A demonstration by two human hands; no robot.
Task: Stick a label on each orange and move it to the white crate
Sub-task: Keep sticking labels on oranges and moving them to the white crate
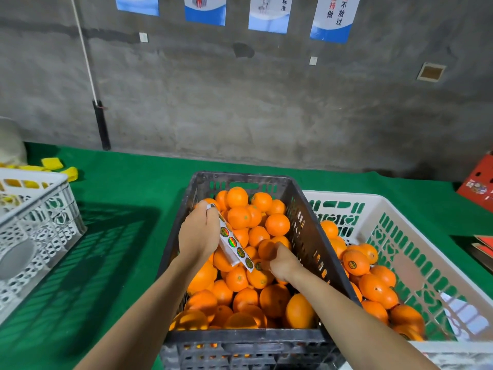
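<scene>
Fingers of the left hand (pixel 198 231) pinch a label strip (pixel 234 243) above the dark crate (pixel 306 236), while the right hand (pixel 280 261) curls its fingers (pixel 277 248) around an orange (pixel 266 248) at the strip's lower end, seemingly mid-labelling. Judging by the piles, most work remains: the dark crate is heaped with oranges, whereas the white crate (pixel 416 252) to the right holds a shallower layer, at least one labelled orange (pixel 356 263) showing its sticker. Another white crate (pixel 40 209) sits on the green bench (pixel 120 236) at left.

Left hand (pixel 198 231) grips label strip (pixel 236 245); right hand (pixel 282 263) grasps orange (pixel 266 248).
</scene>
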